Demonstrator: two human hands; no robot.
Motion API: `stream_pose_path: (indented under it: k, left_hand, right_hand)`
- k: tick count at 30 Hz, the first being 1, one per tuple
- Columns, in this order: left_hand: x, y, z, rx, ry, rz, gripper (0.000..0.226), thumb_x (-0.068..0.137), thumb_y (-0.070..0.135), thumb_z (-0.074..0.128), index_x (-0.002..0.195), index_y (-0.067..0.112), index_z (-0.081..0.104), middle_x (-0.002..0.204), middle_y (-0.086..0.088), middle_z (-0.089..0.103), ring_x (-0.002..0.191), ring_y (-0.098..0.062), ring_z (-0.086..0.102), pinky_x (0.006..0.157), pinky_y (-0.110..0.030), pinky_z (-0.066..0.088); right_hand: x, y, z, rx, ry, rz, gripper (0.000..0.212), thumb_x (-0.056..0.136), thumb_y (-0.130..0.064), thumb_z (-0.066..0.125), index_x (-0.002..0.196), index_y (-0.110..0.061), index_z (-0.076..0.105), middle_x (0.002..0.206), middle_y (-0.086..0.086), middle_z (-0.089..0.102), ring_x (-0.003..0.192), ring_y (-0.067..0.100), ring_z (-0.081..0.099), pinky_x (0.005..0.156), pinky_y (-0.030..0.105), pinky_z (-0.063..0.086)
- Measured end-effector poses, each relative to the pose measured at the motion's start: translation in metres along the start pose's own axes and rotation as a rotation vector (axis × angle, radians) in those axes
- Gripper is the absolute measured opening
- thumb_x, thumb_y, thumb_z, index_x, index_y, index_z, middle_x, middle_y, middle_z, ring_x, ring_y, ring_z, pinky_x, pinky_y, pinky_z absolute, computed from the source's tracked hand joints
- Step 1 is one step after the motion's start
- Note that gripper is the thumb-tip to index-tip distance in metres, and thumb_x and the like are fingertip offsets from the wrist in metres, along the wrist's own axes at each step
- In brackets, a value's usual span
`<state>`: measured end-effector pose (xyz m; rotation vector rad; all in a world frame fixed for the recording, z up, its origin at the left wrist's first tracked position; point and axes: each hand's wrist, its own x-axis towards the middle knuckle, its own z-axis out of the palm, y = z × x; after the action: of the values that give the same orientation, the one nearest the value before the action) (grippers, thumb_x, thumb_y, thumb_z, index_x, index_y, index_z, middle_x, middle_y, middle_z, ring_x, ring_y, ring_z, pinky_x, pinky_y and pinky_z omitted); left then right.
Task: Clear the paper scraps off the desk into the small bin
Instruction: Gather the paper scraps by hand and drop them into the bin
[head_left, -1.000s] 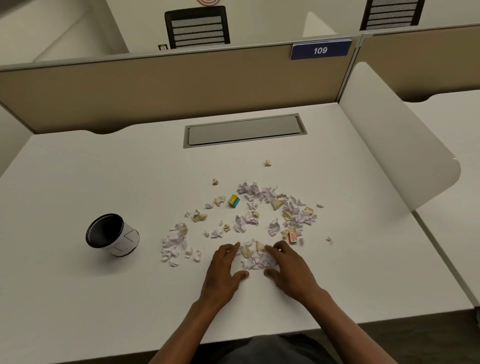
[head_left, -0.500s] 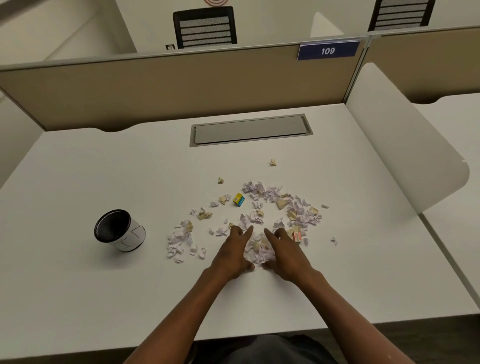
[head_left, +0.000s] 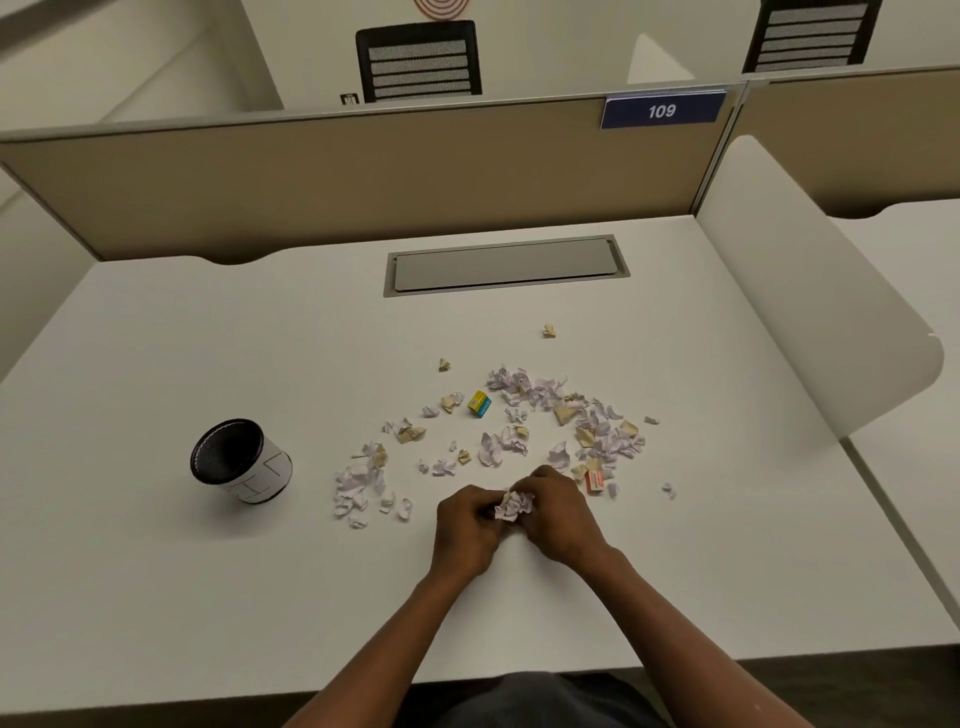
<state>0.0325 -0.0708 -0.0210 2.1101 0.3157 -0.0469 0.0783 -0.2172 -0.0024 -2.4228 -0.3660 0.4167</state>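
Several crumpled white and tan paper scraps (head_left: 550, 415) lie scattered across the middle of the white desk (head_left: 156, 571). My left hand (head_left: 465, 530) and my right hand (head_left: 558, 514) are cupped together near the front of the desk, gripping a bunch of scraps (head_left: 513, 505) between them. The small bin (head_left: 241, 460), white with a black mesh inside, stands to the left, tilted toward me, well apart from both hands. Another patch of scraps (head_left: 361, 486) lies between the bin and my left hand.
A small yellow and blue box (head_left: 479, 404) and a small orange and white box (head_left: 594, 480) lie among the scraps. A grey cable hatch (head_left: 506, 266) is set in the desk's back. A tan partition (head_left: 363, 176) and a white side divider (head_left: 810, 291) bound the desk.
Both hands slid inward from flat on the desk and curled together, gathering the near scraps into a bunch held between them.
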Motion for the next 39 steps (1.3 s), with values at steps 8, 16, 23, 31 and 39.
stream_pose_path:
  k: [8,16,23,31,39]
  left_hand:
    - [0.004,0.000,-0.012,-0.228,-0.014,-0.211,0.027,0.075,0.017,0.087,0.101,0.024,0.081,0.093,0.011,0.079,0.087,-0.003,0.072,0.071,-0.011,0.053]
    - [0.011,0.022,-0.039,-0.458,0.023,-0.134,0.027,0.078,0.020,0.085,0.104,0.024,0.081,0.098,0.010,0.080,0.096,-0.008,0.074,0.088,-0.030,0.058]
    - [0.006,0.024,-0.085,-0.576,0.135,-0.093,0.025,0.081,0.011,0.082,0.105,0.021,0.080,0.100,0.005,0.080,0.098,-0.009,0.075,0.084,-0.025,0.058]
    - [0.005,-0.003,-0.178,-0.589,0.266,-0.054,0.027,0.083,0.011,0.080,0.109,0.020,0.079,0.105,0.004,0.079,0.104,-0.009,0.073,0.083,-0.016,0.056]
    - [0.010,-0.047,-0.274,-0.476,0.425,-0.144,0.030,0.079,0.014,0.084,0.108,0.018,0.079,0.105,0.003,0.079,0.102,-0.012,0.074,0.092,-0.032,0.057]
  right_hand:
    - [0.005,0.006,-0.008,0.300,-0.031,0.139,0.025,0.079,-0.020,0.084,0.102,-0.019,0.075,0.097,-0.003,0.075,0.081,0.012,0.073,0.073,0.024,0.055]
    - [0.019,-0.020,-0.034,0.779,-0.120,0.090,0.021,0.080,-0.004,0.082,0.100,-0.003,0.077,0.098,0.018,0.076,0.079,0.022,0.072,0.075,0.036,0.062]
    - [0.037,-0.069,-0.031,0.890,-0.199,0.005,0.024,0.082,-0.002,0.080,0.105,0.000,0.075,0.103,0.023,0.073,0.080,0.025,0.072,0.073,0.029,0.058]
    - [0.074,-0.161,0.001,0.860,-0.322,-0.115,0.024,0.082,-0.003,0.080,0.106,0.001,0.075,0.103,0.022,0.075,0.082,0.024,0.072,0.074,0.027,0.058]
    - [0.126,-0.258,0.058,0.662,-0.436,-0.169,0.027,0.078,-0.003,0.083,0.104,0.000,0.075,0.103,0.022,0.075,0.086,0.026,0.074,0.080,0.035,0.063]
